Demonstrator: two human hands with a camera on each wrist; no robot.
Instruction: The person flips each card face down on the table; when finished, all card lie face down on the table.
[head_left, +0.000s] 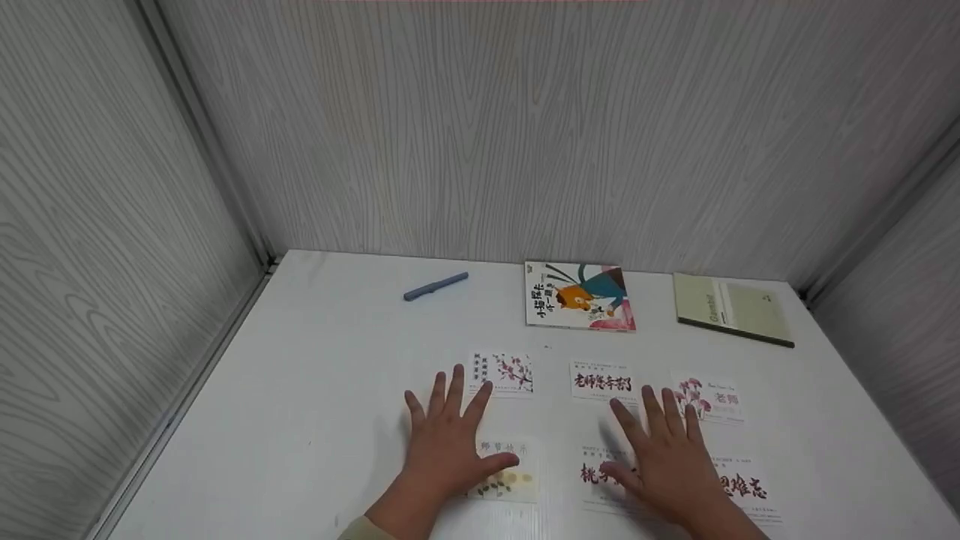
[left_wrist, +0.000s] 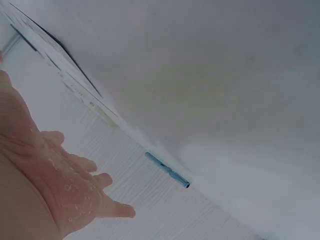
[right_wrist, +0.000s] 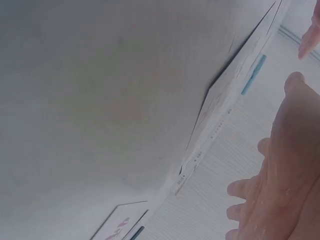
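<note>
Both hands flat, fingers spread: left hand on table beside flower card, thumb on yellow card; right hand covers lettered card. Step: cards laid out, none gripped. Next move probably needs fingertips under one card edge

White table with cards, pen, picture book, notebook.
</note>
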